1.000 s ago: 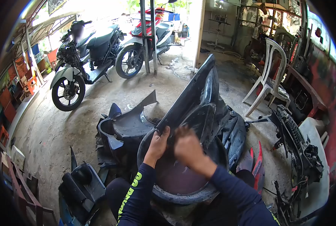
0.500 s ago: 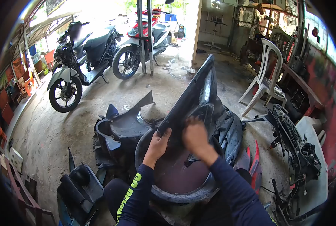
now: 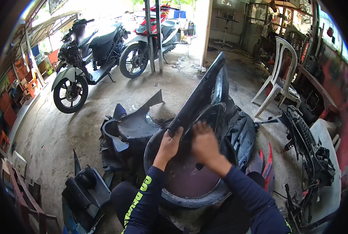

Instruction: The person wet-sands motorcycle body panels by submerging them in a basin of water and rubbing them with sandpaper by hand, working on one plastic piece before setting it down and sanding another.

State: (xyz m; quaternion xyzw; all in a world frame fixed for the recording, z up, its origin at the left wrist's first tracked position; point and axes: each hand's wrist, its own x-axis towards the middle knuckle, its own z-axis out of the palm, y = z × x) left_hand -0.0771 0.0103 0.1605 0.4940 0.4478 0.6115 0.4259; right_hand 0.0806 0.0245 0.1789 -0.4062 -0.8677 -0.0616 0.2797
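Observation:
A large dark plastic panel stands tilted over a round black basin holding dark reddish-brown liquid. My left hand grips the panel's lower left edge, thumb on the near face. Against the panel's inner face is my right hand, fingers curled and blurred by motion; whatever it may hold is hidden. A small dark piece shows below the right hand, over the basin.
Dark fairings lie left of the basin, more to the right with red pieces. A black part lies lower left. A motorcycle frame, a plastic chair and scooters stand farther off.
My right hand has shifted along the panel's inner face, blurred in every frame. My left hand keeps its hold on the edge. The whole view has swung slightly.

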